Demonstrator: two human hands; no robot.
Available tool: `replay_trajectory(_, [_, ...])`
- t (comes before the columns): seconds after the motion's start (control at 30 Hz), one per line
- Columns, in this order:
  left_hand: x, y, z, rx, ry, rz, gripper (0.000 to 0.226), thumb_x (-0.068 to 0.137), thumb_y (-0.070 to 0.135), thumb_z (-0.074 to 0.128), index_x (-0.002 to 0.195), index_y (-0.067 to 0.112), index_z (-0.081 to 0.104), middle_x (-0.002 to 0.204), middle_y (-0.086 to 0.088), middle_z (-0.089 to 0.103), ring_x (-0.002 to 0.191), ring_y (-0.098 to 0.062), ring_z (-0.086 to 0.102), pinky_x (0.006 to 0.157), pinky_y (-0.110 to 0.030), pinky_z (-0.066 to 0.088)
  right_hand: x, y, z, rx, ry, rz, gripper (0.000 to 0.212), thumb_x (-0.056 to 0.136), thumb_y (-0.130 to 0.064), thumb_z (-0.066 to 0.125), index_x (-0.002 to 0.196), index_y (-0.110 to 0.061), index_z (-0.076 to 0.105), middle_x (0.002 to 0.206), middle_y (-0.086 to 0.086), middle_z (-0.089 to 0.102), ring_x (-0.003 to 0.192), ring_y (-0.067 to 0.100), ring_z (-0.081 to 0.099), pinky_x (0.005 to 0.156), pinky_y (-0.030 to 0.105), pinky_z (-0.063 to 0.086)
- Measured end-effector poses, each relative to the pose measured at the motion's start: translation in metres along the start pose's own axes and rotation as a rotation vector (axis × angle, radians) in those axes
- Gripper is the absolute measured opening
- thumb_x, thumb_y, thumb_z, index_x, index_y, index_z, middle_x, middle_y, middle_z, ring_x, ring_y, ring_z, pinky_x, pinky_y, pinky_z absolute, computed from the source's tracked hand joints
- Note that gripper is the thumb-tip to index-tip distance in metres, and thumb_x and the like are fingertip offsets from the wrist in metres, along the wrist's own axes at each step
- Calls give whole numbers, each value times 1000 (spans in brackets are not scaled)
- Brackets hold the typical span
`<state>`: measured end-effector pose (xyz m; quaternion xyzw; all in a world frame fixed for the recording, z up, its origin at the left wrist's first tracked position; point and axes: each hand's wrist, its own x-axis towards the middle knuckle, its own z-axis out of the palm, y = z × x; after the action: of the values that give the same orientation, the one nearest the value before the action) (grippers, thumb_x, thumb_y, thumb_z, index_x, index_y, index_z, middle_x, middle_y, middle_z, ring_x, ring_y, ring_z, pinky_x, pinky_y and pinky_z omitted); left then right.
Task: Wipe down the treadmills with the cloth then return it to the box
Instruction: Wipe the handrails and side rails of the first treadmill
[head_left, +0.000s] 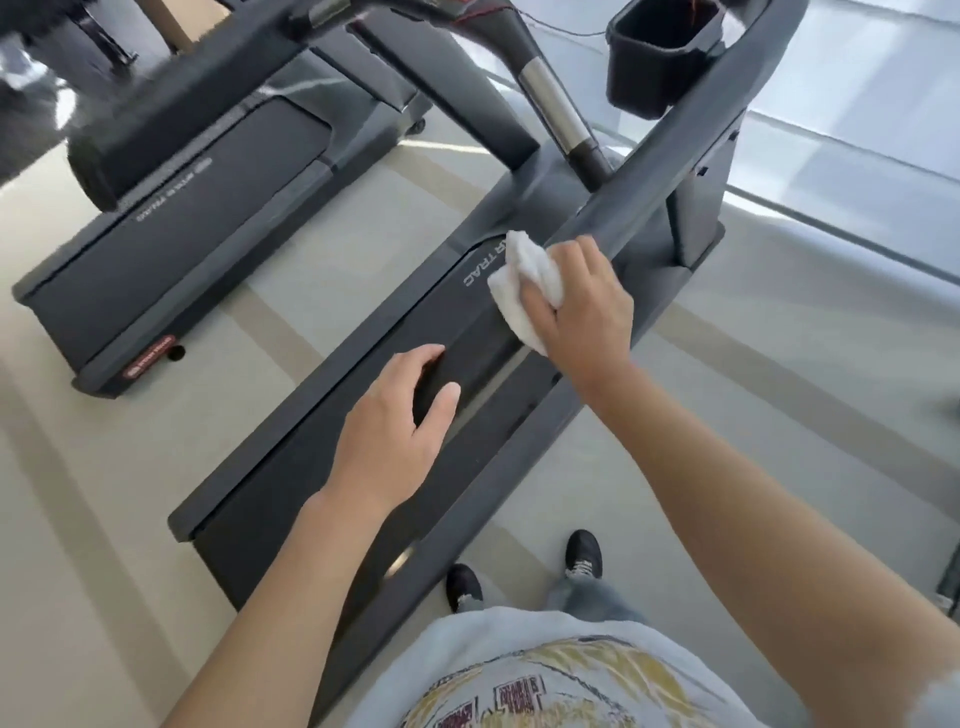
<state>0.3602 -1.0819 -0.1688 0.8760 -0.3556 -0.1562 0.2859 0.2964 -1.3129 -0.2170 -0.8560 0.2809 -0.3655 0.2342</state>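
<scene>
- Cloth (524, 280), white and crumpled, is pressed against the grey handrail (670, 171) of the near treadmill (322, 499), bunched under the person's right hand (582, 301).
- That right hand is curled over the cloth, fingers closed down on it, with folds of it sticking out past the fingertips towards the front of the machine.
- The left hand (395, 426) grips the end of the black handrail pad (467, 353), thumb on top and fingers wrapped over the far side; it has no cloth in it.
- Both bare arms reach forward from a pale printed T-shirt (545, 675).
- The person stands on the pale floor (130, 519) beside the treadmill's right side rail, in dark shoes (584, 553) and blue jeans.
- A second treadmill (171, 249) stands parallel to the left, apart from the first, with a strip of floor between them.
- A black cup holder bin (660, 57) hangs off the console at the top, near the upper end of the grey handrail.
- No box shows from here.
</scene>
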Motion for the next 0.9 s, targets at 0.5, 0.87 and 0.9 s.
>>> replay_trajectory(0.5, [2,6,11,28,233,-61,33,106,11,48,85,34,58,70,19,55,64,-10,49,59,-20,33,-54,-43,24,164,107,-299,52,84,-53,82,68,-11,57,72,1,52,62,18,43,46,30,26])
replay_trajectory(0.87, [-1,3,14,-23,282,-106,38,99,36,50,125,21,74,112,11,76,100,-8,70,87,-23,55,47,10,-3,-49,14,41,42,84,-53,65,69,-15,54,78,-4,47,73,18,50,56,38,49])
replay_trajectory(0.9, [-2,3,13,-40,281,-103,37,99,36,52,125,22,74,112,12,76,101,-7,70,88,-24,55,36,-2,-1,-65,-15,0,43,83,-54,68,68,-18,50,77,-7,44,72,18,50,54,36,47])
